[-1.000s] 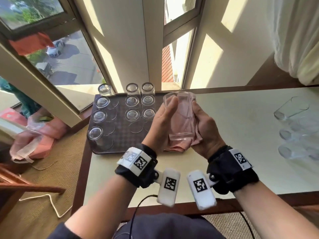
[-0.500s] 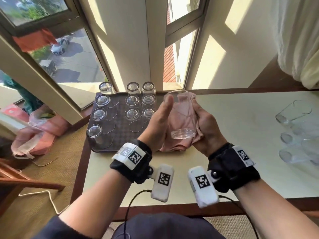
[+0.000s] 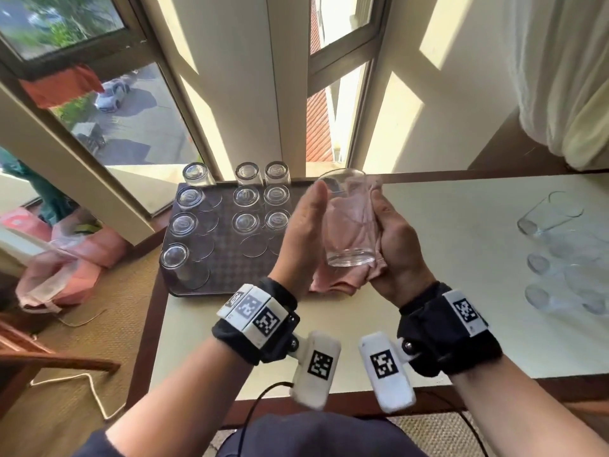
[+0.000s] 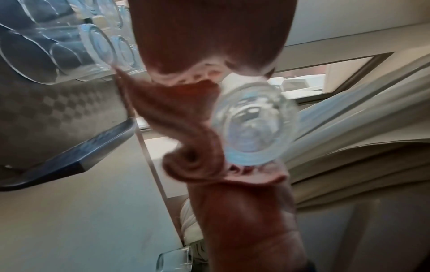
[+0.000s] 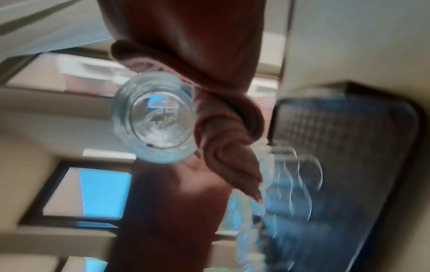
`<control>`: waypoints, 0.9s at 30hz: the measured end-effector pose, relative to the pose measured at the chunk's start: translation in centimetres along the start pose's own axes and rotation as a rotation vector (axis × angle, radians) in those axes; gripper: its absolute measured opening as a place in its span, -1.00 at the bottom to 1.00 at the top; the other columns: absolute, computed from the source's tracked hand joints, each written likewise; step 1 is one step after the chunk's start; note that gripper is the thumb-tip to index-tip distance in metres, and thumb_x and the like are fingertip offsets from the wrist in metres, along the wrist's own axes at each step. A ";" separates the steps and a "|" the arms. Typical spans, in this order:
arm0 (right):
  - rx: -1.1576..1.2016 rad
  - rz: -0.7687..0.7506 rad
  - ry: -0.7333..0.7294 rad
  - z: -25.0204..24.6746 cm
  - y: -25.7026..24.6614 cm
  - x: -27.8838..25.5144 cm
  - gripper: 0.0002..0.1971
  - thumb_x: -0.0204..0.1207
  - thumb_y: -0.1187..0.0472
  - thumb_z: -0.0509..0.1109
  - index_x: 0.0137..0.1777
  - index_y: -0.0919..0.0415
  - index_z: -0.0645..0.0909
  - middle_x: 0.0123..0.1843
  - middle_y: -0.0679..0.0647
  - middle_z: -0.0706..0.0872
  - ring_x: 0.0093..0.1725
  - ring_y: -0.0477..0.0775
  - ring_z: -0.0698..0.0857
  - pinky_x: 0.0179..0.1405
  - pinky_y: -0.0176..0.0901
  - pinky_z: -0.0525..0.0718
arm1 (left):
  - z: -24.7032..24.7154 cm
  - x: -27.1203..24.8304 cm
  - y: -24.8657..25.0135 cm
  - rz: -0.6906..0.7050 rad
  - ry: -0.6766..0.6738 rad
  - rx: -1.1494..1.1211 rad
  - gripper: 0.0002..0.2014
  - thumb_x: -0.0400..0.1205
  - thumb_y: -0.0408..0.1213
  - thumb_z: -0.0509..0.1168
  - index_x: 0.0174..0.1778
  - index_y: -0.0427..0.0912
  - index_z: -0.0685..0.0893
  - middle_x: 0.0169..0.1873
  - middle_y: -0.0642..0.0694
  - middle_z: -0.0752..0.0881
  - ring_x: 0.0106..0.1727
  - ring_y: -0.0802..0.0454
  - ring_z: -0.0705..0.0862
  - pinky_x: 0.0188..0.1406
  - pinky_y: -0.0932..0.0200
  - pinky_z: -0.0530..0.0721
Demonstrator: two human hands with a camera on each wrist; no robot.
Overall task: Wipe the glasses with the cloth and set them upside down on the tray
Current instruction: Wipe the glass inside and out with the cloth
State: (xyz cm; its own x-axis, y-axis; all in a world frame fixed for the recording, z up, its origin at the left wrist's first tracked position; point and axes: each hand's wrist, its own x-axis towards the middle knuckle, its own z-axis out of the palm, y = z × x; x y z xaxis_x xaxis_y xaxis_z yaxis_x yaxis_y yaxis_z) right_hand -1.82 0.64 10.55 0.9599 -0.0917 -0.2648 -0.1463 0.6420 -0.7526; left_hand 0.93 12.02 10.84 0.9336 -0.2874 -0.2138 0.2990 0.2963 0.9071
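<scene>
I hold a clear glass (image 3: 349, 225) upright between both hands above the table, just right of the tray. My left hand (image 3: 306, 225) grips its left side, thumb pointing up along the wall. My right hand (image 3: 392, 239) presses a pink cloth (image 3: 333, 282) round its right and far side. In the wrist views the thick glass base (image 4: 253, 128) (image 5: 153, 117) faces the camera, with the cloth (image 4: 184, 132) (image 5: 225, 132) bunched beside it. The dark checkered tray (image 3: 230, 268) carries several glasses (image 3: 245, 222) standing upside down.
Several more clear glasses (image 3: 543, 216) lie on their sides at the right of the pale table (image 3: 445, 258). Windows and a pillar rise right behind the tray. A curtain (image 3: 560, 77) hangs at the far right. Pink bags (image 3: 66, 258) lie on the floor to the left.
Both hands have shifted round the glass, with the cloth sliding over it. The left thumb now stands straighter along the wall. The glass stays in about the same place.
</scene>
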 end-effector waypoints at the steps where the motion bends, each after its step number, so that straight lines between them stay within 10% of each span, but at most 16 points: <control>1: -0.174 -0.094 0.047 0.0 -0.1 0.0 -0.49 0.74 -0.08 0.12 0.56 0.21 0.45 0.47 0.27 0.62 0.45 0.36 0.61 0.44 0.44 0.54 | -0.1 0.2 0.0 0.045 0.036 0.048 -0.56 0.79 -0.09 0.19 0.51 -0.27 0.45 0.22 -0.08 0.78 0.26 0.00 0.76 0.14 0.19 0.75; 5: -0.669 -0.336 0.025 0.0 0.7 -0.1 -0.58 0.67 -0.10 0.15 0.49 -0.04 0.46 0.31 -0.18 0.68 0.33 -0.06 0.69 0.33 0.19 0.70 | 0.5 0.2 -0.6 0.125 0.046 0.193 -0.30 0.72 0.02 0.25 0.72 -0.08 0.13 0.42 -0.04 0.53 0.40 0.09 0.60 0.29 0.24 0.64; 11: 0.052 0.061 -0.052 -0.8 0.6 -0.2 -0.45 0.77 0.01 0.11 0.62 0.35 0.29 0.60 0.46 0.40 0.52 0.47 0.50 0.51 0.45 0.44 | -0.6 0.0 -1.5 -0.084 -0.123 -0.084 -0.40 0.65 0.19 0.13 0.43 -0.21 0.51 0.23 -0.18 0.76 0.14 -0.07 0.80 0.09 0.05 0.80; 19: -0.430 -0.206 0.028 -0.3 1.8 0.1 -0.62 0.68 -0.08 0.19 0.42 0.02 0.52 0.38 0.23 0.66 0.36 0.29 0.69 0.31 0.41 0.66 | -0.3 -0.7 -1.3 0.044 0.006 0.201 -0.28 0.69 0.11 0.29 0.69 -0.07 0.19 0.32 0.05 0.56 0.25 0.22 0.70 0.18 0.27 0.69; 24: 0.005 0.029 -0.042 -0.1 0.8 -0.4 -0.54 0.78 0.01 0.09 0.50 0.33 0.41 0.45 0.37 0.59 0.38 0.41 0.63 0.41 0.44 0.55 | -1.0 -0.4 -0.4 -0.124 -0.136 -0.055 -0.37 0.67 0.18 0.21 0.47 -0.26 0.51 0.31 -0.22 0.73 0.32 -0.18 0.73 0.27 -0.10 0.72; 27: -0.051 -0.022 0.041 -0.3 0.4 -0.1 -0.46 0.74 -0.07 0.15 0.55 0.31 0.40 0.49 0.36 0.58 0.42 0.38 0.61 0.45 0.46 0.52 | -1.4 0.2 0.2 -0.077 -0.069 0.017 -0.64 0.77 -0.10 0.16 0.42 -0.20 0.52 0.22 -0.12 0.81 0.20 0.05 0.78 0.14 0.12 0.75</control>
State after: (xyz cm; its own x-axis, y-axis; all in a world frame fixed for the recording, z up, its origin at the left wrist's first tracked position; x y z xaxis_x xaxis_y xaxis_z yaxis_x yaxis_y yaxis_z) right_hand -2.00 0.63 10.09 0.9527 -0.1373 -0.2712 -0.1380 0.5995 -0.7884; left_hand 1.43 13.34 10.43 0.8918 -0.3713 -0.2583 0.3656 0.2556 0.8950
